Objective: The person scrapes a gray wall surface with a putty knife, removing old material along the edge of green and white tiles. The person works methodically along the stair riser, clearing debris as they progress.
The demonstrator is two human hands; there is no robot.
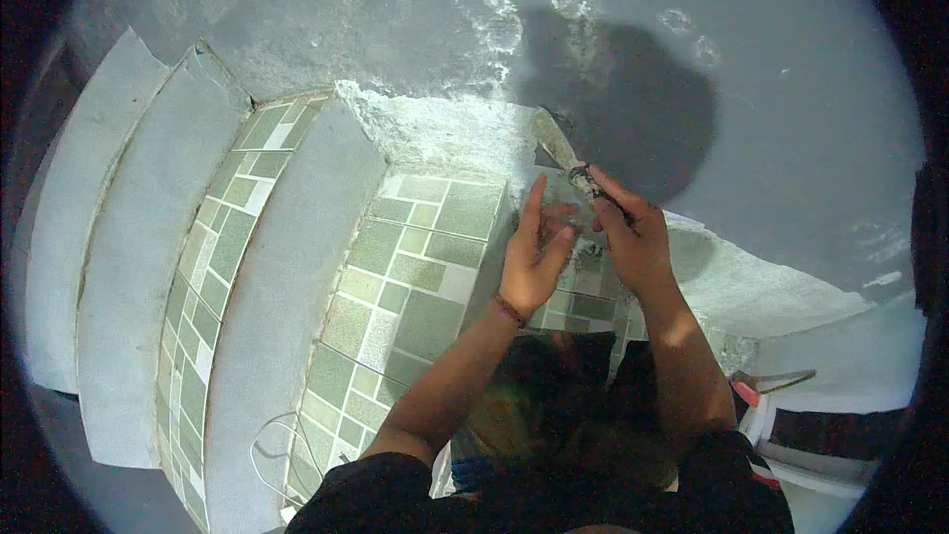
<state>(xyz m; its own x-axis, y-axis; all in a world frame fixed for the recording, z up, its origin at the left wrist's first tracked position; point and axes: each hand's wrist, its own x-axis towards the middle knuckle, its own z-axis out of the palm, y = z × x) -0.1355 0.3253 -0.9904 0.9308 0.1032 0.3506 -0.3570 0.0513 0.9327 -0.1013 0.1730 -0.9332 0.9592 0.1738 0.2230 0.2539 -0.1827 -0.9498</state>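
Observation:
My right hand (636, 237) grips the dark, worn handle (587, 185) of a putty knife. Its narrow, stained blade (554, 139) points up and left against the grey wall, with the tip by the end of a pale, rough plaster band (452, 122). Just left of the handle, my left hand (535, 259) holds nothing, its fingers apart; a cord bracelet (510, 310) circles that wrist. Beneath both hands lies a patch of green patterned tile (582, 282), partly in shadow.
Steps with green patterned tile treads (371, 300) and grey risers (285, 289) rise on the left. A thin white cable (256, 439) loops over a lower step. At right, a tool with a pink part (745, 391) lies by a white-framed object (758, 423). My head's shadow falls on the wall (801, 126).

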